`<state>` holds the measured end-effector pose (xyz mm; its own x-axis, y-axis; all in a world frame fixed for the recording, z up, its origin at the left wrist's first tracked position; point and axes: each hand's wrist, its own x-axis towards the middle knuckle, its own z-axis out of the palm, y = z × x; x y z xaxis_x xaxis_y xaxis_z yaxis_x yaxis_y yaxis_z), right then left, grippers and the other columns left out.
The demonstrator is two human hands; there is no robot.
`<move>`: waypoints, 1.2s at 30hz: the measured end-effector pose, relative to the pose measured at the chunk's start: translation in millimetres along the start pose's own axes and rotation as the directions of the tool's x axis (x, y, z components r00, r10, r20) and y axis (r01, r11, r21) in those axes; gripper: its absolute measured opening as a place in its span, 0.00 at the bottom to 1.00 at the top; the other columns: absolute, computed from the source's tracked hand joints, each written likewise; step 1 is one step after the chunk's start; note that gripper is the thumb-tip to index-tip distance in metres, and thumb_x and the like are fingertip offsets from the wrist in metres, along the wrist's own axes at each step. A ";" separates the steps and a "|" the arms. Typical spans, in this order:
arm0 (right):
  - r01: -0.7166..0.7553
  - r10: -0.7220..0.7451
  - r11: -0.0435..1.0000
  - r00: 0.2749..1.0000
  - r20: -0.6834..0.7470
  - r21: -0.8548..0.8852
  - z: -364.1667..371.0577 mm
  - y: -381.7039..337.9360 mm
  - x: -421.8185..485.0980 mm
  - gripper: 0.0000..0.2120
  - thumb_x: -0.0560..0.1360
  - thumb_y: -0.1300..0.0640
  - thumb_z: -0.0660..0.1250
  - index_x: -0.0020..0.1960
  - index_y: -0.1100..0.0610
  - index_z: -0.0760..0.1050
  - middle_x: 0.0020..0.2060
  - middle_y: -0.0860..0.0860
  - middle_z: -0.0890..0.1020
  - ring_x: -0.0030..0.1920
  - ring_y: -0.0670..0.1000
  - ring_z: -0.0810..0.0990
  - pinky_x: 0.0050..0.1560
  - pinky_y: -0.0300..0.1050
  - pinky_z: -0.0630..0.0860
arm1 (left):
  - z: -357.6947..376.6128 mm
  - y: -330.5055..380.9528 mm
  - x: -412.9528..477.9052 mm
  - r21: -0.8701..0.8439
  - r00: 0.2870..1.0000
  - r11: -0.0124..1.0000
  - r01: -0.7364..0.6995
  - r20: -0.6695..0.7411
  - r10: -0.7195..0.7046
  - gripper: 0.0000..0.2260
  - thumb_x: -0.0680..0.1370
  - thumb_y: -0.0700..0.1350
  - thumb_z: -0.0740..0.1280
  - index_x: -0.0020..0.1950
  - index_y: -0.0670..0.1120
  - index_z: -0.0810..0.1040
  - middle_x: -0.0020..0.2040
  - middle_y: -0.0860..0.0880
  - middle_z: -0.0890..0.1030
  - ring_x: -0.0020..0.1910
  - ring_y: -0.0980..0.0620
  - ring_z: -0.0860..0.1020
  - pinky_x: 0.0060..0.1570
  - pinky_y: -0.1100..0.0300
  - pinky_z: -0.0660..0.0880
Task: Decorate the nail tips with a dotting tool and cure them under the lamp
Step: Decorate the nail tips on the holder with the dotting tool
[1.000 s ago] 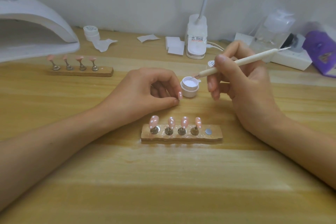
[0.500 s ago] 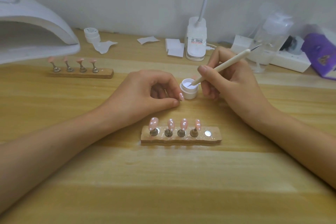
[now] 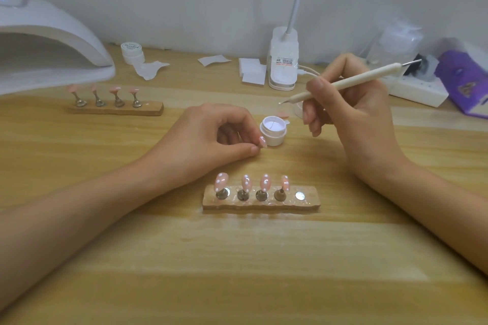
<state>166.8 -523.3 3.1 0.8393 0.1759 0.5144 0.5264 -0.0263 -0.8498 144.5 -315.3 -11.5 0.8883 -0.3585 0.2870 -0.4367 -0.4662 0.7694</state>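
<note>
Fingers [image 3: 317, 86] of right hand [image 3: 359, 119] pinch slim cream dotting tool [image 3: 356, 78]; left hand [image 3: 206, 137] curls beside round white jar [image 3: 273, 137], grip unclear.

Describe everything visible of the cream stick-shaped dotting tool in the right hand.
The cream stick-shaped dotting tool is slim, with a thin metal pin at each end. The right hand grips its lower half pen-style. It slants, far end up-right, near tip down-left carrying a white bead, in the air beyond the small open white jar, touching nothing else.

A single head-worn view is given, aimed forward and down over the wooden table [image 3: 237, 258] at close range; the nail lamp [image 3: 52, 34] is framed at ten o'clock.
</note>
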 end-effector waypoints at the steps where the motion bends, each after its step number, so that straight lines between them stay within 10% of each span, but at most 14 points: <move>1: 0.005 -0.005 1.000 1.000 0.005 -0.003 0.1 0.0 0.2 0.09 0.78 0.59 0.68 0.41 0.55 0.70 0.28 0.51 0.79 0.27 0.52 0.76 0.28 0.42 0.73 | 0.1 -0.2 0.1 -0.005 1.000 1.000 0.001 -0.001 -0.001 0.07 0.71 0.38 0.76 0.40 0.51 0.83 0.33 0.64 0.79 0.31 0.63 0.75 0.34 0.75 0.68; 36: -0.221 0.209 0.971 0.969 0.132 0.088 11.9 -6.0 -15.7 0.10 0.78 0.62 0.63 0.39 0.57 0.69 0.32 0.55 0.82 0.31 0.50 0.79 0.30 0.43 0.78 | -0.7 0.4 1.4 0.010 1.000 1.000 0.009 0.012 -0.009 0.07 0.71 0.39 0.76 0.40 0.50 0.82 0.33 0.63 0.79 0.32 0.63 0.76 0.35 0.74 0.68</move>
<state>148.8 -514.2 -1.3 0.9053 0.2944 0.3061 0.3139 0.0218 -0.9492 145.6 -315.4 -10.4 0.8903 -0.3642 0.2733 -0.4305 -0.4774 0.7660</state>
